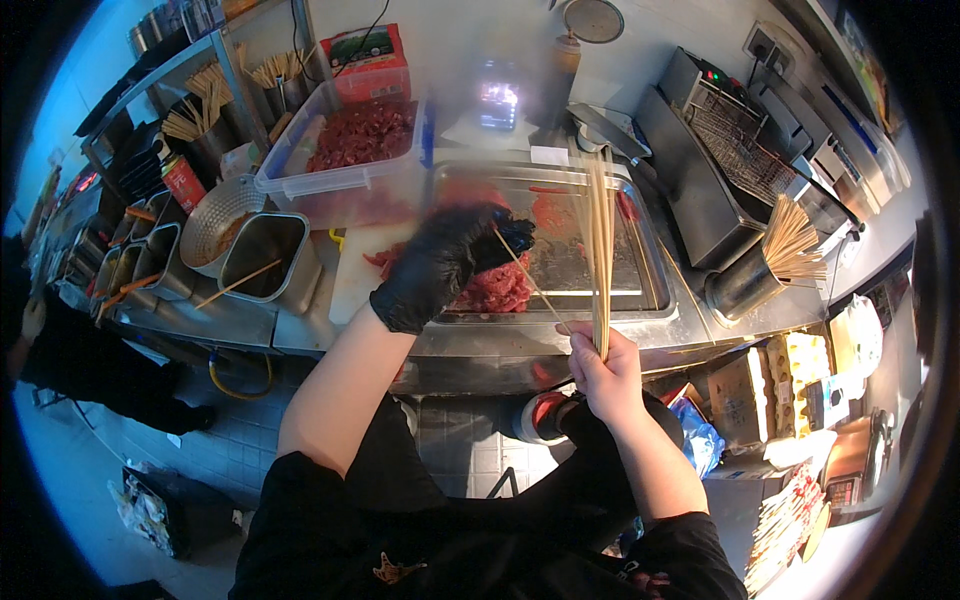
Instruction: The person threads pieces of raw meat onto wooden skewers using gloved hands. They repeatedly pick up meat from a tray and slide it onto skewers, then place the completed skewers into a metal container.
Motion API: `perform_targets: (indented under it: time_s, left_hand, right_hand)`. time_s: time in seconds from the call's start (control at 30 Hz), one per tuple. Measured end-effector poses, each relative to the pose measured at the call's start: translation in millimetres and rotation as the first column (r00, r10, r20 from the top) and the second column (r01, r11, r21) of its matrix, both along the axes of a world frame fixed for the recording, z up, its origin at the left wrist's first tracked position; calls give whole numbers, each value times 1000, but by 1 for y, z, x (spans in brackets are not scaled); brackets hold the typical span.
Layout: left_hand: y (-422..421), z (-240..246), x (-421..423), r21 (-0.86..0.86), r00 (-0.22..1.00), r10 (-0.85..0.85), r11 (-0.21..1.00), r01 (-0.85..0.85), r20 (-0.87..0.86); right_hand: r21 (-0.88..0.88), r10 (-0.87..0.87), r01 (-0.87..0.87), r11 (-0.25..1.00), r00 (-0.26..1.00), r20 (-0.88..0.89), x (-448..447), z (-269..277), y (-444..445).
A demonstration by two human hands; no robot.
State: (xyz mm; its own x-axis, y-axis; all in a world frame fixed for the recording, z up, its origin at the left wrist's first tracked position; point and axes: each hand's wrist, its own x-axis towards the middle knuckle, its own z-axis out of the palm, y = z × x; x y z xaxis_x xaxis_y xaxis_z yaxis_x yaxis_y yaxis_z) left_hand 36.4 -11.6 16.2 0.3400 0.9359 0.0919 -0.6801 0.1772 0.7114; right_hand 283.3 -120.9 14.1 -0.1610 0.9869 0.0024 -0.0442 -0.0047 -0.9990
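Observation:
My left hand [465, 251], in a black glove, is held with curled fingers over a pile of raw red meat slices [491, 291]. The pile lies at the left of a shallow metal tray [600, 301]. My bare right hand [609, 369] grips the lower ends of an upright bundle of thin wooden skewers [602, 232]. From its thumb and forefinger one single skewer [534, 283] slants up to the black glove. What my left fingers hold, if anything, is hidden and blurred.
A clear plastic tub [345, 176] of meat stands behind left, beside metal containers [266, 255]. A white cutting board [356, 277] adjoins the tray. A skewer-filled metal cup [742, 281] and a fryer [701, 176] stand right. Another person [90, 360] is at far left.

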Motion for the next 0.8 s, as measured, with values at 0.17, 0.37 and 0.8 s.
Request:
perform_targets:
  time_s: [0.17,0.37,0.8]
  left_hand:
    - [-2,3,2,23,999,-20,1000,20,-35]
    - [-4,4,3,15,998,-55,998,56,-35]
    - [2,-4,8,68,992,83,994,-90,98]
  right_hand:
    - [79,-37,28,996,992,117,5,-10,2]
    - [325,-146,52,944,951,273,1,-19,7]
    - [-58,12,-13,998,999,-31,-4,-9,10]
